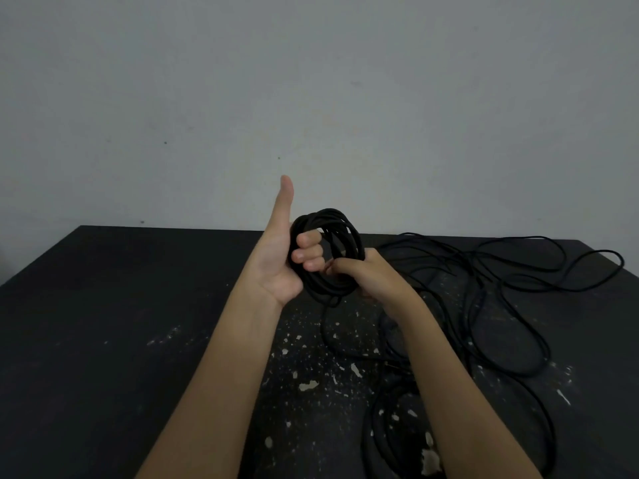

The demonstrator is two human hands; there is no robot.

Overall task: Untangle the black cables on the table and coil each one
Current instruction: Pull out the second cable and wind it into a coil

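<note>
1. Pale grey wall (311, 81) fills the upper half of the view, plain apart from a few small dark specks.
2. Below it lies a black tabletop (121, 323), its far edge running across the middle of the view. The surface is dull and worn, with white flecks (307, 385) scattered thickly from the centre towards 5 o'clock. The side towards 9 o'clock is mostly plain black.
3. The left hand (280, 267) is raised above the tabletop at the centre of the view, palm towards the camera. Its thumb (285, 198) sticks straight up towards 12 o'clock, and its fingers (309, 252) curl through the middle of a coiled cable (340, 224).
4. The coiled cable is held upright in the air, clear of the tabletop, as a round bundle of several black loops.
5. The right hand (370, 274) grips the coiled cable at about its 4 o'clock side, fingers closed around the loops.
6. One strand (323, 330) hangs from the coil's 6 o'clock point down to the tabletop.
7. Loose cables (511, 271) sprawl in wide, overlapping loops over the tabletop from 3 o'clock to 5 o'clock.
8. A second bundle (387, 420) of black loops lies on the tabletop at 5 o'clock, partly hidden under the right forearm.
</note>
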